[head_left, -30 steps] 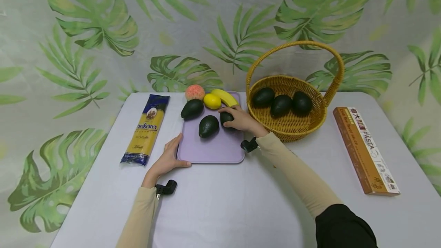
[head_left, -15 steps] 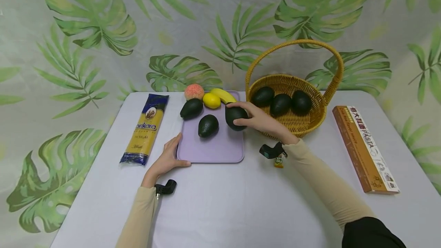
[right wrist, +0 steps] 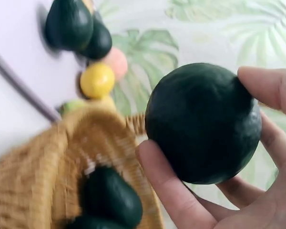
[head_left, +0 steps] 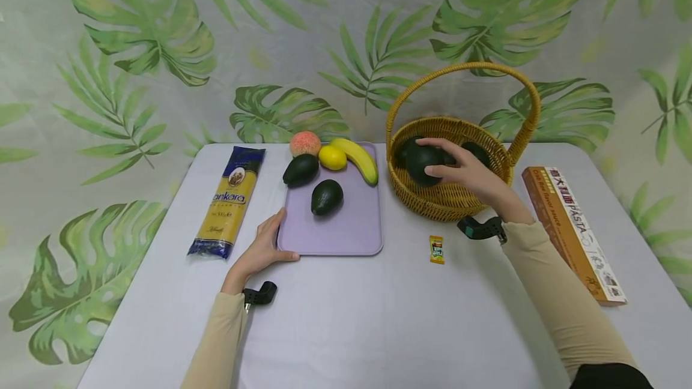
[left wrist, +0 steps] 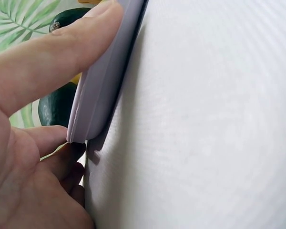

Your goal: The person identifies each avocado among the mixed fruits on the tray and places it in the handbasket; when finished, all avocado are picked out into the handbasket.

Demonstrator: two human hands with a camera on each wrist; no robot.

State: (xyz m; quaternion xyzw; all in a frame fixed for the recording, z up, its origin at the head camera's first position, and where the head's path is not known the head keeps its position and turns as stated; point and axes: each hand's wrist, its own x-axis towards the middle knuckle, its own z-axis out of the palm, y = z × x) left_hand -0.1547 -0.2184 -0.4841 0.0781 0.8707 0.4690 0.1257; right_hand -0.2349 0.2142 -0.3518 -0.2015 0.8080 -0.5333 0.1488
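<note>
My right hand [head_left: 469, 174] grips a dark green avocado [head_left: 420, 164] between thumb and fingers, over the left part of the woven basket [head_left: 440, 212]. In the right wrist view this avocado [right wrist: 202, 124] shows its round end, above the basket's rim. Other avocados [right wrist: 112, 198] lie inside, partly hidden by hand and fruit in the head view. At the purple tray's [head_left: 337, 239] near left corner rests my left hand [head_left: 261, 251], its thumb along the front edge and fingers along the left side. Two avocados [head_left: 327, 197], a lemon [head_left: 332, 158] and a banana [head_left: 359, 159] lie on the tray.
A peach [head_left: 305, 144] sits at the tray's back left corner. A yellow and blue pasta packet [head_left: 229, 203] lies left of the tray, and a long pasta box [head_left: 573, 236] lies right of the basket. A small yellow sachet [head_left: 437, 250] is in front of the basket.
My right hand has lifted an avocado from the tray and carried it right, over the basket. The banana and the sachet now show fully. The left hand has stayed at the tray corner.
</note>
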